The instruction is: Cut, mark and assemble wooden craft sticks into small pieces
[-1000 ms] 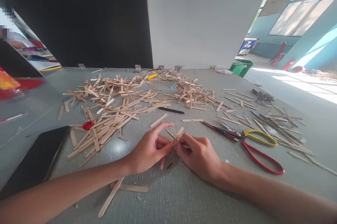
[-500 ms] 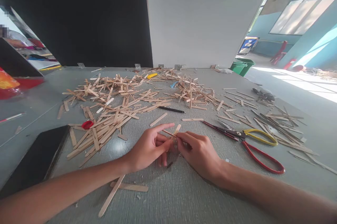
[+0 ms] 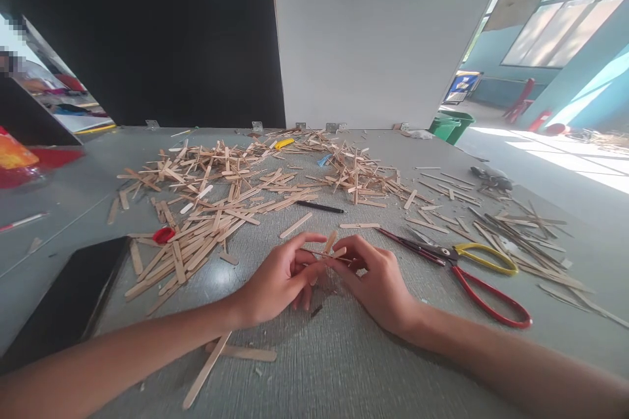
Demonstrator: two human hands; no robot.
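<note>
Over one table (image 3: 339, 373), left hand (image 3: 275, 281) and right hand (image 3: 381, 281) pinch one crossed-stick cluster (image 3: 330, 242).

The left hand (image 3: 275, 282) and right hand (image 3: 377, 282) partly hide the craft sticks (image 3: 331, 242) between them; how these join is too small to tell. The left forearm (image 3: 122, 357) covers part of a black slab (image 3: 63, 298). An orange-and-red packet (image 3: 17, 153) is cut off at left.

At the far edge of the table (image 3: 393, 379), 1 black panel (image 3: 196, 39) stands beside 1 pale grey panel (image 3: 383, 39). At right, the partly blue wall (image 3: 514, 48) has a window (image 3: 565, 25), and sunlight (image 3: 584, 160) lies on the floor (image 3: 535, 173).
</note>
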